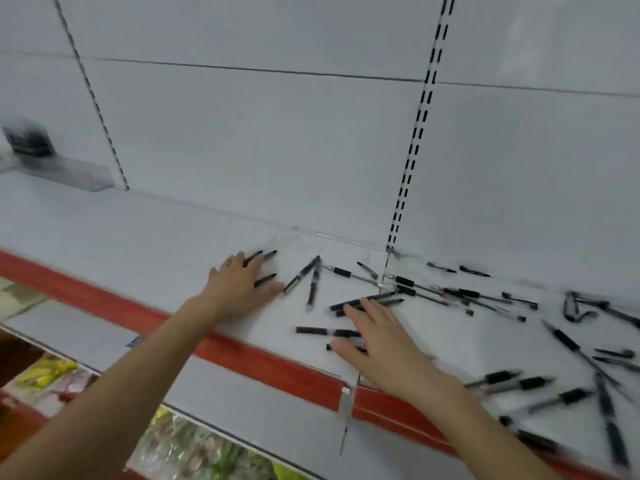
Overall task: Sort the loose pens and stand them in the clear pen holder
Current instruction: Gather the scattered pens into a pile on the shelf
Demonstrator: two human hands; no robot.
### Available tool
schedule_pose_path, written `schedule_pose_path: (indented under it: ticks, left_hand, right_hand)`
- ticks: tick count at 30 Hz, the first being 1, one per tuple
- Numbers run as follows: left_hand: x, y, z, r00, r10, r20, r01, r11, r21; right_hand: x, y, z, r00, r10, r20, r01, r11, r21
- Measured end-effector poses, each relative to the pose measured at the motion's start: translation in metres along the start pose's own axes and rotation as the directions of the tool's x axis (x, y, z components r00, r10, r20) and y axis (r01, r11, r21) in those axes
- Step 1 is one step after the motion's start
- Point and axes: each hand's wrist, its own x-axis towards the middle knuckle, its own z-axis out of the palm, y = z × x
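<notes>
Both hands lie flat on the shelf [138,237], fingers straight and slightly spread, gripping nothing. The left hand [242,284] covers a few pens [265,279] whose tips project from under its fingers toward the far right. The right hand [375,336] rests on others lying roughly left to right, across its fingers. Most loose pens [485,296] lie scattered to its right. A blurred clear container at far left is judged to be the pen holder [29,142]; it stands well apart, nearer the left hand.
</notes>
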Motion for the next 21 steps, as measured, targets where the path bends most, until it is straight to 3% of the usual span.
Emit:
schedule_pose_path:
  ticks: [4,11,13,16,19,21]
  left_hand:
    - [0.012,0.004,0.007,0.997,0.068,-0.031,-0.068,0.997,-0.021]
    - [0.0,0.043,0.014,0.921,0.389,0.005,-0.383,0.91,-0.159]
    - [0.006,0.041,0.006,0.927,0.375,-0.032,-0.372,0.9,-0.227]
    - [0.041,0.023,-0.003,0.964,0.239,-0.116,-0.257,0.949,-0.183]
    - [0.076,0.014,-0.006,0.994,0.103,-0.032,-0.107,0.976,-0.187]
    - [0.092,0.016,-0.004,0.996,0.092,0.001,-0.089,0.97,-0.227]
  right_hand:
    - [0.023,-0.007,0.002,0.999,0.042,0.007,-0.04,0.992,-0.121]
    - [0.052,0.002,0.004,0.998,0.038,-0.054,-0.047,0.983,-0.178]
    - [0.053,0.005,0.005,0.997,0.023,-0.071,-0.035,0.984,-0.175]
    - [0.055,0.007,0.006,0.997,0.001,-0.078,-0.015,0.984,-0.178]
    - [0.057,0.009,0.006,0.997,-0.004,-0.078,-0.009,0.986,-0.168]
    - [0.057,0.009,0.005,0.997,-0.003,-0.073,-0.009,0.986,-0.168]
